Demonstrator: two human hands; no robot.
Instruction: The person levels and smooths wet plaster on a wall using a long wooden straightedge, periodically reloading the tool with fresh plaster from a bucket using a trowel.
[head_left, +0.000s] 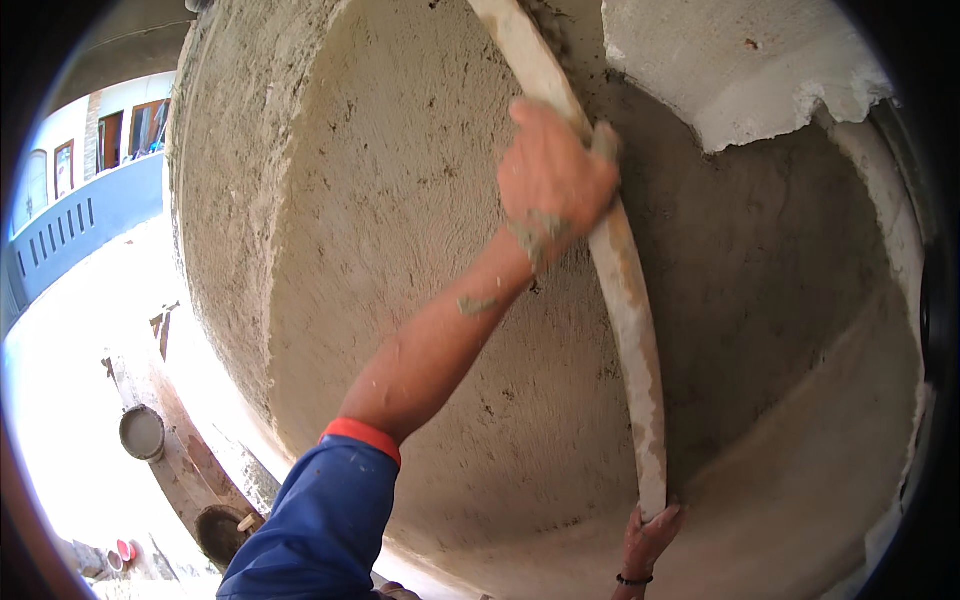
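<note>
A long pale straightedge board point(630, 330), stained with mortar, runs from top centre down across the textured grey plaster wall point(400, 200). My left hand point(557, 170), slightly blurred, is closed around the board's upper part; grey mortar clings to its wrist and forearm below a blue sleeve. Far lower, my right hand point(652, 532), with a dark bracelet on the wrist, grips the board's bottom end. Right of the board the surface point(760, 250) is darker and smoother.
A broken-edged pale plaster patch point(730, 60) is at upper right. At lower left, outside, a plank point(185, 480) bears a round grey bucket point(142, 434) and a dark pan point(220, 530), with small red containers point(127, 550) farther down. A blue boundary wall point(90, 225) stands before a white building.
</note>
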